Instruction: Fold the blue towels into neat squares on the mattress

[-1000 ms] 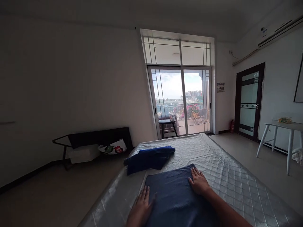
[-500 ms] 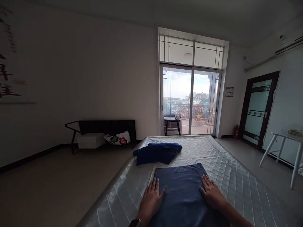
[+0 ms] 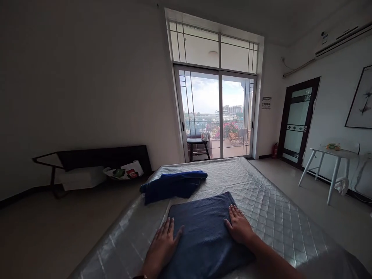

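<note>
Cloth (image 3: pixel 200 228) lies flat on the mattress (image 3: pixel 276 217), near a blue bundle (image 3: pixel 174 186) beyond it, with the left hand (image 3: pixel 163 245) and right hand (image 3: pixel 240 226) laid along its opposite side edges, fingers straight and close together, thumbs spread apart from them.

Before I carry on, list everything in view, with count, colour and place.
Blue-grey cloth: 1, on the mattress, between the hands
Dark blue cloth: count unclear, folded, beyond it
Mattress: 1, silvery, centre
Bench: 1, black, left wall
Box: 1, white, by the bench
Printed bag: 1, white/green/red, beside the box
Sliding doors: 2 panels, pale frames, far wall
Stool: 1, black, by them
Extinguisher: 1, red, far corner
Door: 1, dark frame, right wall
Table: 1, white, right
Left hand: 1, cloth's left edge
Right hand: 1, cloth's right edge
</note>
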`<state>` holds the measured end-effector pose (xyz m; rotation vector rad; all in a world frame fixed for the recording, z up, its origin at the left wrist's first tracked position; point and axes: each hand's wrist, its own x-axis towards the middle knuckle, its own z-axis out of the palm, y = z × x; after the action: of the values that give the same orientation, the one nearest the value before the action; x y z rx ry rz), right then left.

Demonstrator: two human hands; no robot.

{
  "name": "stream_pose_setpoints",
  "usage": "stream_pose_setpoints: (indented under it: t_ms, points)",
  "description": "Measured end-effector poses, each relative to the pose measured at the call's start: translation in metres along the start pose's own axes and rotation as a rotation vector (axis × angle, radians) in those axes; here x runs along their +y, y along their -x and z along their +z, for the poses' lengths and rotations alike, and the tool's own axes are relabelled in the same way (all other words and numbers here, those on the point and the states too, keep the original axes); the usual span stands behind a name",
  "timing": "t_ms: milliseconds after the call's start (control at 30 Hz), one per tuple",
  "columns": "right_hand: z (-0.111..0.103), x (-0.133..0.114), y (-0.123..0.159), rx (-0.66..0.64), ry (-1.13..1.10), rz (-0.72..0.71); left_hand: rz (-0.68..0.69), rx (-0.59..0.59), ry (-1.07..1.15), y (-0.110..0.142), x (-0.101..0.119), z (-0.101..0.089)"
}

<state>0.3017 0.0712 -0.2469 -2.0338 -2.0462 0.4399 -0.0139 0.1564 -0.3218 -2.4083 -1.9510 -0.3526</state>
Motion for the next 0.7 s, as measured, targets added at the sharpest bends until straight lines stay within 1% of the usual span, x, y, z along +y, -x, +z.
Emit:
stream_pose_setpoints:
  t_ms: [67,167,233,267,300,367,500,567,600,633,700]
  points:
    - [0.001,0.0,0.0,-0.002,-0.01,-0.002,0.001,-0.009,-0.026,0.001,0.0,-0.007]
    - [0.002,0.001,-0.001,0.006,-0.029,-0.006,-0.083,-0.046,-0.076,0.0,0.003,-0.019]
    - [0.003,0.002,-0.002,0.015,-0.041,-0.009,-0.091,-0.037,-0.117,-0.002,0.012,-0.025]
    - [0.003,0.002,-0.002,0.018,-0.045,-0.01,-0.062,-0.018,-0.129,-0.003,0.02,-0.026]
    - [0.004,0.002,-0.003,0.019,-0.046,-0.011,-0.02,0.005,-0.13,-0.003,0.031,-0.027]
    - [0.004,0.002,-0.003,0.018,-0.042,-0.011,0.091,0.051,-0.094,-0.004,0.064,-0.026]
    - [0.005,0.003,-0.003,0.018,-0.001,-0.028,0.374,0.102,0.012,-0.003,0.151,-0.018]
    - [0.005,0.005,-0.003,0.007,0.038,-0.048,0.523,0.102,0.04,-0.005,0.186,-0.013]
    - [0.006,0.005,-0.003,0.0,0.053,-0.061,0.575,0.088,0.048,-0.005,0.197,-0.011]
    - [0.006,0.006,-0.003,-0.006,0.063,-0.07,0.608,0.07,0.052,-0.006,0.204,-0.008]
    - [0.006,0.007,-0.004,-0.003,0.065,-0.078,0.607,0.037,0.058,-0.006,0.204,-0.003]
